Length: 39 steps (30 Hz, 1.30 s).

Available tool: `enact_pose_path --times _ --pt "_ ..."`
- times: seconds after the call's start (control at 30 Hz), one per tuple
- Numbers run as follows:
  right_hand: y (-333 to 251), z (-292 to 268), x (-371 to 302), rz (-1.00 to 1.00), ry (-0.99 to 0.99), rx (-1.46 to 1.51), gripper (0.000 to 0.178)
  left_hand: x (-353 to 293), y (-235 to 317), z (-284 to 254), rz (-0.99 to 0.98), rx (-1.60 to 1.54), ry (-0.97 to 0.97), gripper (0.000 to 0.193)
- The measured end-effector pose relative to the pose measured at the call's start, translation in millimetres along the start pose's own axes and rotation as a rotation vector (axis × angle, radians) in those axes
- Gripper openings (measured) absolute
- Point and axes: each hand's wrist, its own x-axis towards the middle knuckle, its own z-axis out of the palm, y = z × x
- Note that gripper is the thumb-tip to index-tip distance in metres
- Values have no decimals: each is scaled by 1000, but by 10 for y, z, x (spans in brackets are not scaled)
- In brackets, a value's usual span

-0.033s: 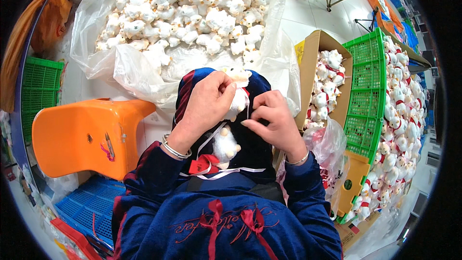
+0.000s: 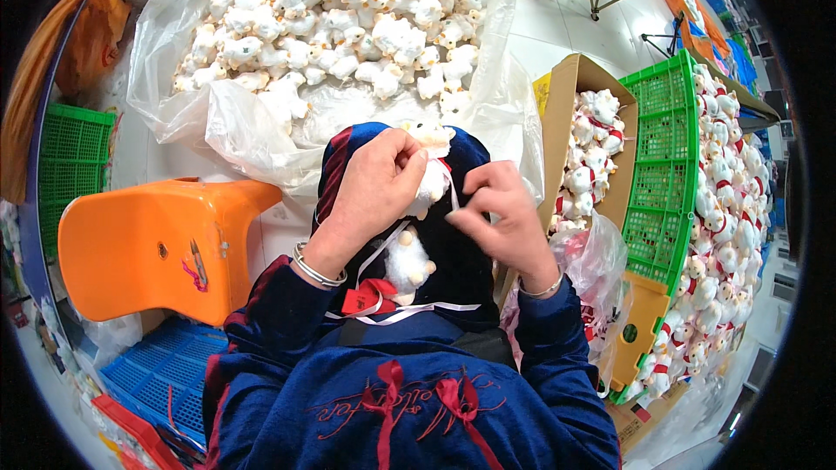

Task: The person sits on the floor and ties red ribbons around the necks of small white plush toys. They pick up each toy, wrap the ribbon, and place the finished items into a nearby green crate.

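My left hand [image 2: 374,183] is closed on a small white plush toy [image 2: 427,187] with a red band at its neck, held up over my lap. From the toy's neck a thin white ribbon [image 2: 452,189] runs toward my right hand [image 2: 503,219], whose fingers are pinched together at its end; slight blur softens them. Below, on my dark trousers, lies a second white plush toy [image 2: 407,263]. Next to it rest a red piece of fabric or tag [image 2: 366,298] and further loose white ribbon [image 2: 427,307].
Beyond my knees, a clear plastic sheet [image 2: 174,100] holds a heap of white plush toys [image 2: 348,26]. An orange stool [image 2: 131,248] at left carries small scissors [image 2: 199,263]. At right stand a cardboard box [image 2: 627,139] of red-banded toys, a green crate [image 2: 662,165] and another toy pile [image 2: 718,218].
My right hand has shifted slightly right, and the white ribbon slants out further from the toy. The left hand and the toy in it have stayed in place.
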Motion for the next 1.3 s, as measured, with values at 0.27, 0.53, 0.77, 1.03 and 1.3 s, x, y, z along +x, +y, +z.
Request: enact_pose_path --times 0.27,0.53,0.77,1.03,1.3 --pt "-207 -81 217 543 266 338 26 -6 5 32 -2 3 17 20" --pt "-129 67 362 700 6 466 20 13 -28 45 6 -26 23 21" --pt "123 8 378 801 -95 735 16 26 -77 57 17 -55 27 21" --pt "305 7 374 881 -107 947 24 38 -91 39 -25 -60 -8 21" --pt "-20 108 366 655 -43 524 13 72 -42 -19 -30 -3 -24 25"
